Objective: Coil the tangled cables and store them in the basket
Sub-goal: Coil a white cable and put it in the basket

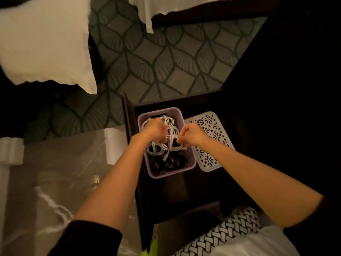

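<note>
A pale purple basket (191, 164) stands on a dark table. Inside it lie coiled white cables (170, 132) toward the far end and black cables (168, 162) at the near end. My left hand (154, 129) reaches into the basket and grips the white cable bundle from the left. My right hand (192, 134) pinches the same bundle at its right side, over the basket's right rim. Both hands have curled fingers on the white cable.
A white perforated lid (212, 137) lies flat just right of the basket. A glossy marbled surface (55, 182) lies to the left. Patterned floor (156, 61) lies beyond the table, with white cushions (46, 39) at the upper left.
</note>
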Action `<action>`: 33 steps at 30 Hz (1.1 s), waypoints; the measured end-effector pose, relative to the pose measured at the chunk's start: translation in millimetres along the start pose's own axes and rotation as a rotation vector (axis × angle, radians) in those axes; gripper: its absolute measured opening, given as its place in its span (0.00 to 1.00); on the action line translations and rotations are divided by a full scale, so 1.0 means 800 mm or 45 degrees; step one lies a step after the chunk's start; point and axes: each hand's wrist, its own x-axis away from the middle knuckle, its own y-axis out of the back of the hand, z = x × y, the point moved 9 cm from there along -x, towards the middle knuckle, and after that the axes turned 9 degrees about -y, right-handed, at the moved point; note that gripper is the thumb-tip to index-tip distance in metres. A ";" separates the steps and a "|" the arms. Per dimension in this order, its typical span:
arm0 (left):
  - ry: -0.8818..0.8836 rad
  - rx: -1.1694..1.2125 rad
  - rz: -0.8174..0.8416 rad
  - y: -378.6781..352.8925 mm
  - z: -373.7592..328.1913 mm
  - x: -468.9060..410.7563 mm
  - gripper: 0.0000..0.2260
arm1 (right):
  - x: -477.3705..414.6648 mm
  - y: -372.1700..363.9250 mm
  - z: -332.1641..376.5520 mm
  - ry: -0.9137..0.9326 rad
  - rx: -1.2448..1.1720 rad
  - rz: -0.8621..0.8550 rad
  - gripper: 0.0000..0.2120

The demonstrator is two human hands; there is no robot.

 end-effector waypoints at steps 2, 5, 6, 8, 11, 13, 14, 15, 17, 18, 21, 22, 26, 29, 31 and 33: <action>0.011 0.056 0.045 -0.020 0.011 -0.009 0.07 | -0.009 -0.014 -0.014 -0.026 0.044 0.021 0.12; 0.028 0.102 0.098 -0.042 0.021 -0.015 0.06 | -0.017 -0.027 -0.032 -0.059 0.076 0.035 0.09; 0.033 0.114 0.109 -0.048 0.023 -0.016 0.05 | -0.019 -0.030 -0.037 -0.062 0.083 0.038 0.08; 0.047 0.133 0.129 -0.059 0.028 -0.019 0.05 | -0.025 -0.037 -0.045 -0.065 0.110 0.043 0.09; 0.099 0.184 0.160 -0.076 0.034 -0.021 0.05 | -0.033 -0.043 -0.054 -0.061 0.164 0.046 0.10; 0.118 0.217 0.152 -0.082 0.035 -0.022 0.07 | -0.037 -0.044 -0.059 -0.061 0.177 0.034 0.08; 0.126 0.230 0.143 -0.084 0.036 -0.024 0.07 | -0.039 -0.044 -0.061 -0.060 0.179 0.032 0.08; 0.133 0.239 0.132 -0.085 0.037 -0.026 0.06 | -0.040 -0.044 -0.062 -0.061 0.180 0.028 0.08; 0.156 0.246 0.113 -0.088 0.040 -0.029 0.05 | -0.041 -0.044 -0.060 -0.030 0.213 0.005 0.05; 0.167 0.241 0.116 -0.091 0.041 -0.030 0.06 | -0.041 -0.044 -0.057 0.005 0.254 -0.017 0.03; 0.205 0.206 0.162 -0.101 0.048 -0.029 0.08 | -0.038 -0.047 -0.051 0.051 0.357 -0.020 0.08; 0.220 0.200 0.189 -0.105 0.051 -0.028 0.08 | -0.039 -0.050 -0.050 0.062 0.388 0.005 0.08; 0.248 0.223 0.255 -0.114 0.059 -0.022 0.05 | -0.043 -0.055 -0.052 0.054 0.419 0.076 0.08; 0.269 0.237 0.194 -0.107 0.060 -0.024 0.09 | -0.040 -0.060 -0.057 0.029 0.416 0.148 0.09; 0.320 0.307 0.160 -0.106 0.061 -0.023 0.10 | -0.037 -0.062 -0.062 0.001 0.392 0.190 0.10; 0.315 0.271 0.154 -0.105 0.058 -0.024 0.07 | -0.038 -0.062 -0.063 -0.010 0.370 0.188 0.11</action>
